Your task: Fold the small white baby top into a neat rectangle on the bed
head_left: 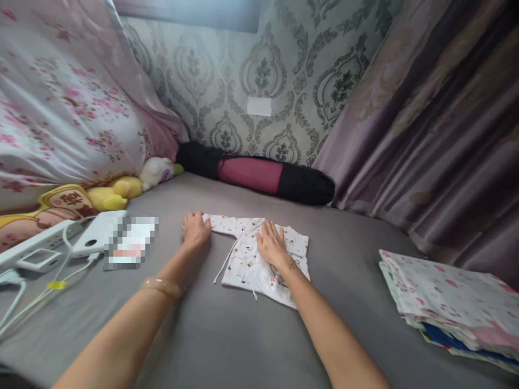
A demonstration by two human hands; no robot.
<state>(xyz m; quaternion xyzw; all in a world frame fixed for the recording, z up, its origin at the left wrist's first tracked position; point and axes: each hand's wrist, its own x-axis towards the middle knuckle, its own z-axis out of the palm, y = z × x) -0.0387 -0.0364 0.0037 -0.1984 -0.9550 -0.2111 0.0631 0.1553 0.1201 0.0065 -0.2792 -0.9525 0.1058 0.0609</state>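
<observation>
A small white baby shirt (245, 254) with a scattered print and thin ties lies spread on the grey bed sheet (227, 335). One sleeve stretches out to the left, where my left hand (196, 228) has its curled fingers closed at the cuff. My right hand (271, 244) rests flat on the shirt's upper front, fingers extended, covering part of the cloth. The far sleeve is folded in or partly hidden near that hand. A drawing and lettering show on the lower front, partly behind my right wrist.
On the right sits a stack of folded printed cloths (454, 292). A black and maroon long bag (251, 173) lies along the wall. To the left are a power strip (36, 243), a white power bank (99, 232), cables, a blurred-out flat item (132, 243) and plush toys (109, 197).
</observation>
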